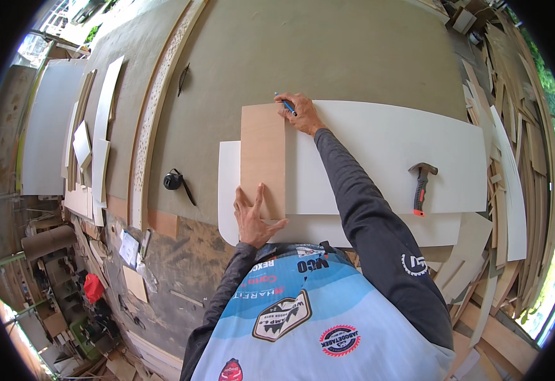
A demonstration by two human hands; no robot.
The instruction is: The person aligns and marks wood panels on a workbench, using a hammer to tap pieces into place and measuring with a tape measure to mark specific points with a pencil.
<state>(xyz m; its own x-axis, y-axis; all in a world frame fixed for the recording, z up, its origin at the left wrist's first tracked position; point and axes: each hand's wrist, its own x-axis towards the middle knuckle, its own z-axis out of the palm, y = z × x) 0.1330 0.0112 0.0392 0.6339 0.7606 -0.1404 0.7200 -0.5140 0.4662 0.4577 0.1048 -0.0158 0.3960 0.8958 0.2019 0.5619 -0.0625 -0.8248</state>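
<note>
A tan wooden board (pixel 263 149) lies crosswise over a white panel (pixel 385 152), which itself rests on a second white panel (pixel 228 190). My left hand (pixel 257 219) presses on the board's near end, fingers spread, thumb reaching along its near edge. At the far right corner of the board, my right hand (pixel 303 112) grips a blue pen or pencil (pixel 289 108); its tip is too small to make out. To the right on the white panel lies a hammer (pixel 421 187) with a black and red handle.
Left of the panels sit a black tape measure (pixel 174 181) and a small dark curved object (pixel 183 77). A long pale strip (pixel 153 120) runs along the table. White offcuts (pixel 102 127) lie further left. Stacked wood scraps (pixel 512 127) crowd the right side; a red item (pixel 93 288) is at lower left.
</note>
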